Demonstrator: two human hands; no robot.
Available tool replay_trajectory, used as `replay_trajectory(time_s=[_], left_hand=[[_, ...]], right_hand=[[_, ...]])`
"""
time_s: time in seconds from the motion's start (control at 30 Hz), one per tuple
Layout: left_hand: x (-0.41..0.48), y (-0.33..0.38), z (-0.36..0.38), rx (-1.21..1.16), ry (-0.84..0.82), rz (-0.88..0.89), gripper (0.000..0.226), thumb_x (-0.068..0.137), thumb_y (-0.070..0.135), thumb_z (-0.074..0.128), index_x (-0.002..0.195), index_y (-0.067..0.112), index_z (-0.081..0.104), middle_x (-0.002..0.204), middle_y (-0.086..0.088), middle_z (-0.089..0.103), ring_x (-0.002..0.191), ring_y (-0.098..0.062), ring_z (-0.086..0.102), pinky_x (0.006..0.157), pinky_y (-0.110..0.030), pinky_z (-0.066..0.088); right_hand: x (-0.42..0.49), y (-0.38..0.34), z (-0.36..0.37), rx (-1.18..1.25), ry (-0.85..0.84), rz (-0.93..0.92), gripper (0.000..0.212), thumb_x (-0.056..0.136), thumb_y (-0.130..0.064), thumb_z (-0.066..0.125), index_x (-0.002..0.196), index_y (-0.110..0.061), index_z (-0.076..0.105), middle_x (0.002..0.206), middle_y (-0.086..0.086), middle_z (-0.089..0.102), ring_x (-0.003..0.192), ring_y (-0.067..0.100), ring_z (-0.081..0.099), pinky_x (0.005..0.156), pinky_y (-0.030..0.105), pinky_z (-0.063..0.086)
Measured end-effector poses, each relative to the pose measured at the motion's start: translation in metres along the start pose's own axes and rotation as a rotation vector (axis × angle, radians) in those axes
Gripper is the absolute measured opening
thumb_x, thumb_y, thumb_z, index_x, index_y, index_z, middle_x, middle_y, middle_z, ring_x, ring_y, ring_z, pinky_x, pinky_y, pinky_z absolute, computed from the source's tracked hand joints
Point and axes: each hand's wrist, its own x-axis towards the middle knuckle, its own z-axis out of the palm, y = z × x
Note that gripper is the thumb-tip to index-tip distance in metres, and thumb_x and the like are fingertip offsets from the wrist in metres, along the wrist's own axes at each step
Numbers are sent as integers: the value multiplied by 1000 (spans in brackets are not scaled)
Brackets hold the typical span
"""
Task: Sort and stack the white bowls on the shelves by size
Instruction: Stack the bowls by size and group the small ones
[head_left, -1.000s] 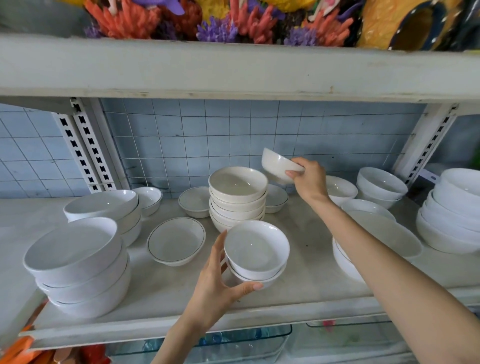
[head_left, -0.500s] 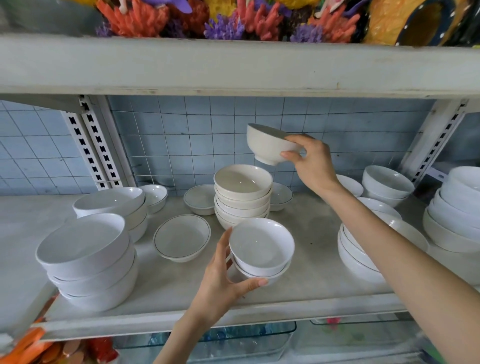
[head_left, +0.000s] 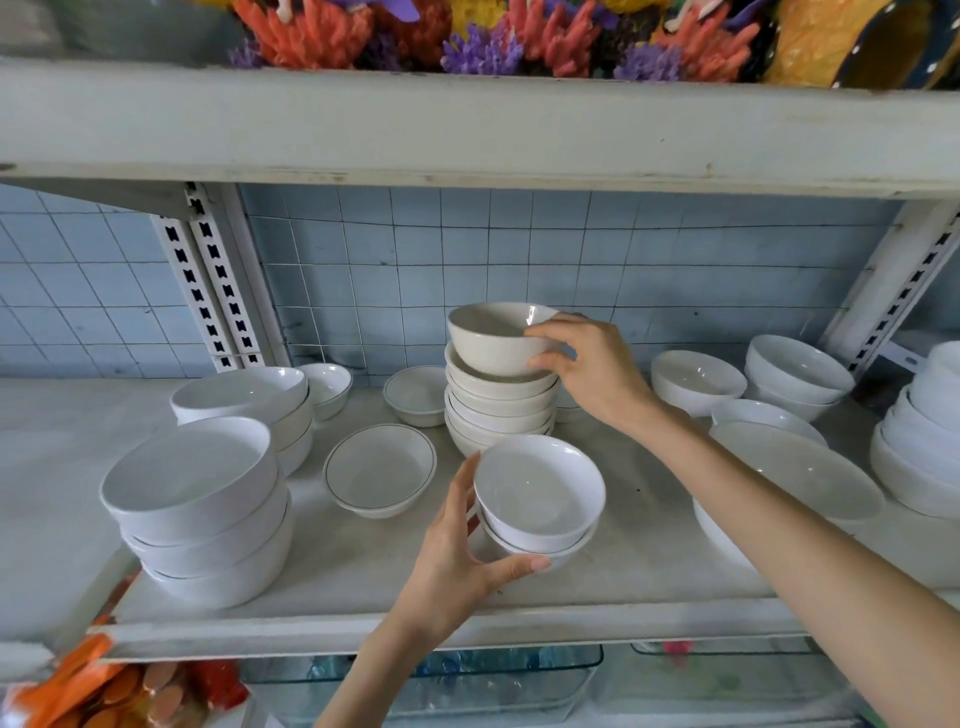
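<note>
My right hand (head_left: 587, 369) grips a cream bowl (head_left: 493, 338) by its right side, resting it on top of the cream stack (head_left: 498, 410) at mid-shelf. In front of that stack sits a short stack of white bowls (head_left: 540, 493); my left hand (head_left: 457, 561) cups its left and front side, thumb under the lower bowl. A gold-rimmed shallow bowl (head_left: 382, 470) lies to its left.
Large white bowl stacks (head_left: 202, 509) stand at the left, with another stack (head_left: 249, 400) behind. Small bowls (head_left: 415, 395) sit at the back. More white bowls (head_left: 795, 374) and wide dishes (head_left: 795, 467) fill the right. The upper shelf board (head_left: 467, 130) hangs overhead.
My right hand carried the cream bowl from the back right, up and over, then lowered it onto the cream stack. My left hand stayed on the front white bowls.
</note>
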Motion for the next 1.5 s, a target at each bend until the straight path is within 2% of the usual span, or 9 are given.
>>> replay_trajectory(time_s=[0.13,0.37,0.47,0.6,0.8,1.13,1.3,1.4,1.5], left_hand=[[1,-1,-1,-2,-1,-1,104,59,34,90,142,35,27,138,16,47,128,6,42,99,-6,34],[1,-2,0,17,5,-3,105,57,40,88,142,36,26,138,15,48,128,4,43,102,-9,34],[1,-3,0,23,8,0,104,61,27,90,143,33,26,139,14,47,128,5,42,101,-7,34],[1,-4,-1,27,7,-1,104,62,25,89,144,33,25,139,14,46,128,5,42,100,-6,34],[0,-2,0,31,6,-7,103,63,23,88,143,32,25,138,16,47,127,6,43,98,-6,35],[-6,0,-2,50,6,18,104,66,32,86,147,24,22,145,11,41,133,2,38,107,-13,31],[-21,2,-11,214,185,107,103,63,66,71,144,30,19,152,12,26,140,2,22,114,-15,21],[-25,2,-23,306,385,154,93,72,58,67,143,25,16,151,11,20,139,7,17,111,-8,14],[-20,-3,-36,383,554,131,91,80,39,72,146,10,17,151,-3,20,140,-10,19,111,-7,11]], right_hand=[[-4,3,4,-19,-22,-10,26,78,4,68,104,-1,70,91,-1,60,90,19,53,76,9,35],[-6,6,4,-15,-18,-18,26,76,3,71,102,1,70,91,9,67,90,28,58,75,10,36],[-7,7,2,-16,-36,-17,28,77,2,71,105,0,70,95,12,68,91,29,59,77,10,37],[-7,6,0,-22,-69,-16,29,81,-1,69,109,-1,68,106,13,66,96,24,58,81,11,35],[-6,7,-1,-63,-129,-29,23,85,-4,65,108,-1,68,105,16,67,98,29,58,86,25,38],[-7,7,-5,-162,-220,-59,16,89,-6,61,103,-4,68,103,9,64,90,18,50,74,18,31],[-6,8,-7,-153,-266,-50,13,92,-17,59,97,-8,67,99,5,65,98,23,55,84,28,39],[-7,8,-2,-181,-213,-89,23,89,-26,62,108,-14,65,117,2,58,112,23,49,93,24,35],[-15,-7,3,-141,-85,-156,32,90,-26,60,119,-12,60,130,2,50,123,20,42,105,25,29]])
